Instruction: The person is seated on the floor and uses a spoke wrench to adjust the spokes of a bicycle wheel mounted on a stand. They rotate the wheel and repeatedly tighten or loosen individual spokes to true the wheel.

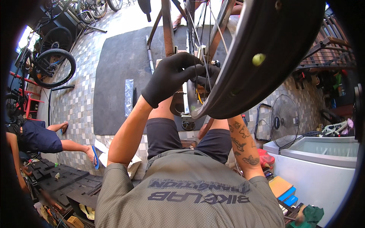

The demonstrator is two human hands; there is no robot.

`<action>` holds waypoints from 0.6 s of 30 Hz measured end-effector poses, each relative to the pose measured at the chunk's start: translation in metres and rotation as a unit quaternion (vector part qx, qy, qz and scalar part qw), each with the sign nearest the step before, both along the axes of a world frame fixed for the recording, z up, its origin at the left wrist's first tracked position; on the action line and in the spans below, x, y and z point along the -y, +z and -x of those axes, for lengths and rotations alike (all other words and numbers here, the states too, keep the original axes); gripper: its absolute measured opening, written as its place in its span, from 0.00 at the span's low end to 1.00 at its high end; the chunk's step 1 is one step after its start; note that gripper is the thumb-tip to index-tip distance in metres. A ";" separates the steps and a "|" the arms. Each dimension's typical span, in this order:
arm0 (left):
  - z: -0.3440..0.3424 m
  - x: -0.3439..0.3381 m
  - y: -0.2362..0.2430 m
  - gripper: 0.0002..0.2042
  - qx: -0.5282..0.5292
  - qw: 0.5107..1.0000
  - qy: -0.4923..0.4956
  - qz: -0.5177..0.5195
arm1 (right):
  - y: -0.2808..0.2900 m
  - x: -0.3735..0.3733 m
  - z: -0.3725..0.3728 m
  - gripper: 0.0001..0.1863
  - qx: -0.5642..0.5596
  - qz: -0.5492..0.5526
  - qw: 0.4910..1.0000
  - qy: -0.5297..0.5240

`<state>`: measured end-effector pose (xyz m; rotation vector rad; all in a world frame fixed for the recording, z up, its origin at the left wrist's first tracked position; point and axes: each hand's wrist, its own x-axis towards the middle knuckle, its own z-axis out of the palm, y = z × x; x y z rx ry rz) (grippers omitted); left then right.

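A bicycle wheel with a broad black rim (262, 81) stands upright in front of me, in a stand with brown arms (167, 28). A pale green round spot marks the rim. Thin spokes (205, 62) run up from its lower part. My left hand (165, 78), in a black glove, reaches in from the left, its thumb and fingers pinched together at the spokes. Whatever lies between those fingertips is hidden. My right hand (209, 76), also black-gloved, is curled among the spokes, mostly covered by the rim. What it grips cannot be made out.
Beneath the stand lies a dark mat (114, 76) with a long metal-handled tool (149, 55). A fan (283, 121) and a white chest freezer (319, 163) stand right. Bicycle wheels (54, 68) fill the far left, where another person's leg (78, 146) stretches out.
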<state>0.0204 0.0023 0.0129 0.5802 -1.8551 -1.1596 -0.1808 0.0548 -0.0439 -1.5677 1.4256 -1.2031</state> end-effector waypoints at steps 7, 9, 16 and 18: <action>0.000 0.009 -0.016 0.14 0.036 0.992 0.118 -0.010 | 0.032 -0.022 -0.015 0.14 0.019 -0.008 0.999 -0.029; -0.001 0.014 -0.019 0.14 0.058 0.992 0.109 -0.025 | 0.039 -0.029 -0.019 0.15 0.030 0.025 0.998 -0.042; -0.011 0.024 -0.028 0.16 0.113 0.987 -0.080 -0.076 | 0.044 -0.027 -0.024 0.19 -0.014 -0.008 0.996 -0.084; -0.012 0.030 -0.029 0.16 0.145 0.979 -0.120 -0.075 | 0.044 -0.028 -0.024 0.19 -0.034 0.012 0.996 -0.082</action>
